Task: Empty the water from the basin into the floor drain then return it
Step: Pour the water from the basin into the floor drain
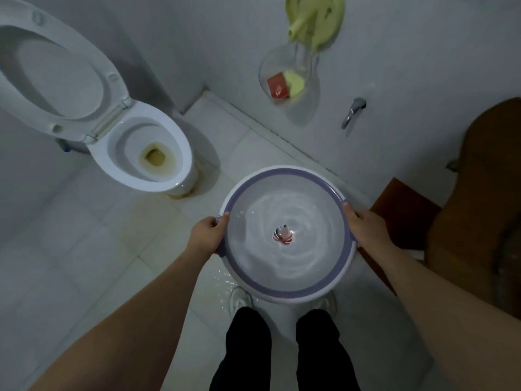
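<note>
Both hands — left, right — grip the basin's rim; rippling water inside, toilet beyond.

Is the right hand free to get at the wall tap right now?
Probably not. The right hand grips the rim of the basin, the left hand grips the opposite side, and it holds water; letting go would likely tip it. Nothing stands before the tap.

— What's underfoot on your feed?
— I'm seeing a pale tiled floor. A white toilet stands on it at upper left, with yellowish staining round its base.
— Anything nearer?
— Two white shoes are planted side by side at the bottom. Water droplets glint on the tiles just beside the left one.
</note>
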